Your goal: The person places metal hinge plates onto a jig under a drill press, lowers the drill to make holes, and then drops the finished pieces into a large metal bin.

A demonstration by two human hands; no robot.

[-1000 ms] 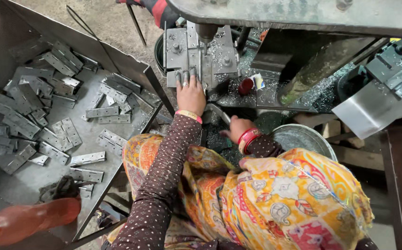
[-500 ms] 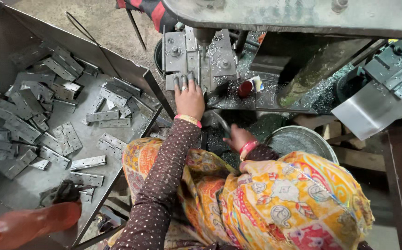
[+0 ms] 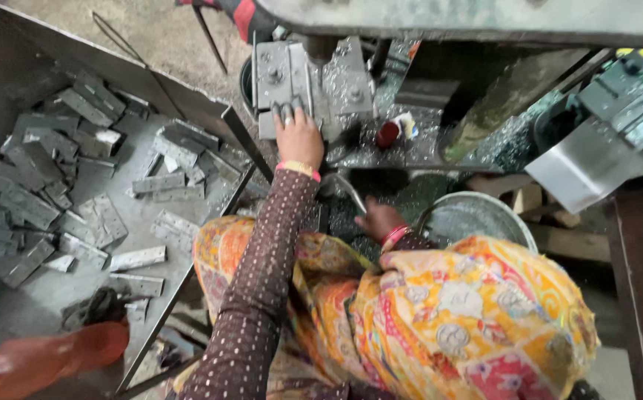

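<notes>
While left hand [image 3: 299, 137] stays on flat grey metal piece [image 3: 283, 117] at press die [image 3: 314, 81], fingers pressing, right hand [image 3: 378, 220] has dropped lower, grip hidden, cannot tell.

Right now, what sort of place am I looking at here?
Most likely a small metalworking shop. The left hand rests at a steel press fixture, a tray beside it is heaped with grey metal hinges, and metal shavings litter the machine bed.

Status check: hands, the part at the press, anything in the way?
Left hand flat on metal piece at press jig. Right hand low, on lever. Hinge plates in tray, left.
</notes>
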